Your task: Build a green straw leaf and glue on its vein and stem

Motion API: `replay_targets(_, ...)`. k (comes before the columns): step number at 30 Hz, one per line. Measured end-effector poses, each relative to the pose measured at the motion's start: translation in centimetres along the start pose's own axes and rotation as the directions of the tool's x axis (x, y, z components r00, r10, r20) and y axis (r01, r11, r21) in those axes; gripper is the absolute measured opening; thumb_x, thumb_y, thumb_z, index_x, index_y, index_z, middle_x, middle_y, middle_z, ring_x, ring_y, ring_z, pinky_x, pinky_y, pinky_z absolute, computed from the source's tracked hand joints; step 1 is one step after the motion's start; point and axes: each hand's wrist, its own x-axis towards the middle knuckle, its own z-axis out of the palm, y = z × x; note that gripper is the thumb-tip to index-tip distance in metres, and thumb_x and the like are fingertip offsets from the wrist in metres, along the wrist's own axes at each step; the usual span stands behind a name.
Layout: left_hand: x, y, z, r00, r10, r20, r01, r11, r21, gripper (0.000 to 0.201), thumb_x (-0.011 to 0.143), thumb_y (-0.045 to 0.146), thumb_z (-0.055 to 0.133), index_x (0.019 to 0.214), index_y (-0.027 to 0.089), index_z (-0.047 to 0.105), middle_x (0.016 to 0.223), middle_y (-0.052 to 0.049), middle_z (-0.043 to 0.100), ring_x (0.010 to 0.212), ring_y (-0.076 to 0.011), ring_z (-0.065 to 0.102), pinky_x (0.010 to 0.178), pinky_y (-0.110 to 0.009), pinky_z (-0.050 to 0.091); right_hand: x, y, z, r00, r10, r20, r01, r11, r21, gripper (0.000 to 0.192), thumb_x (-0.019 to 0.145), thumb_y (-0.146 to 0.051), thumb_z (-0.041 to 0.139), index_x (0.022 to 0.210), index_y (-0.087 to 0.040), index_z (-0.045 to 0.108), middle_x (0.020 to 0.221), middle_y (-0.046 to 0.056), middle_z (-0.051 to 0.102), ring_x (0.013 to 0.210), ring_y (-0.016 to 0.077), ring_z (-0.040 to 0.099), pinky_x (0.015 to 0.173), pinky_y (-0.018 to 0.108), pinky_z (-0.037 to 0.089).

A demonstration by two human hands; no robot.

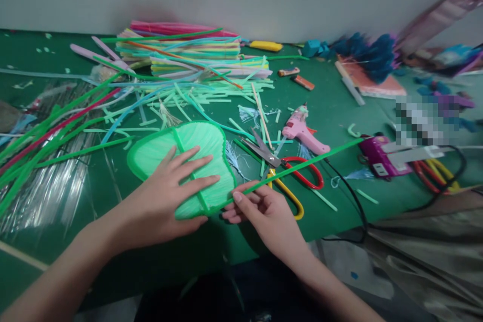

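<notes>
A leaf-shaped piece made of pale green pipe cleaners, with a darker green border and a rib across it, is in front of me. My left hand lies over it with fingers spread and pressing on its face, the thumb along its lower edge. At its lower right corner, my right hand pinches a long green pipe cleaner between thumb and fingers. This stem follows the border there, and its free end stretches up to the right, crossing above the scissors with one red and one yellow handle.
A pink glue gun lies beyond the scissors, its black cord trailing right. Bundled pipe cleaners and pale green offcuts spread across the back. Loose stems lie at left. A purple device sits at right.
</notes>
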Motion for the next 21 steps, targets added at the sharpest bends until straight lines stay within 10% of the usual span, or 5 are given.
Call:
replay_targets(16,-0.1,-0.2,-0.3,0.996,-0.058,-0.074,0.056,0.998,-0.029,0.067,0.088,0.059,0.061,0.146,0.028,0.047,0.161,-0.008,0.039,0.152,-0.0357,0.024,0.122,-0.062,0.019,0.5,-0.8,-0.4,0.998,-0.064,-0.006,0.063,0.997,-0.053,0.029,0.086,-0.043,0.074,0.093,-0.018,0.063,0.075,0.001,0.074,0.072,0.0156,0.076,0.070,0.028,0.064)
replay_targets(21,0.0,-2.1,-1.8,0.813,-0.465,-0.350,0.470,0.879,-0.076,0.056,0.097,0.053,0.045,0.134,0.013,0.059,0.142,-0.018,0.057,0.137,-0.0352,0.045,0.116,-0.053,0.032,0.4,-3.3,-2.0,0.956,-0.292,-0.023,0.281,0.936,-0.211,0.014,0.095,-0.033,0.062,0.103,-0.021,0.063,0.098,0.004,0.076,0.083,0.0133,0.073,0.075,0.025,0.059)
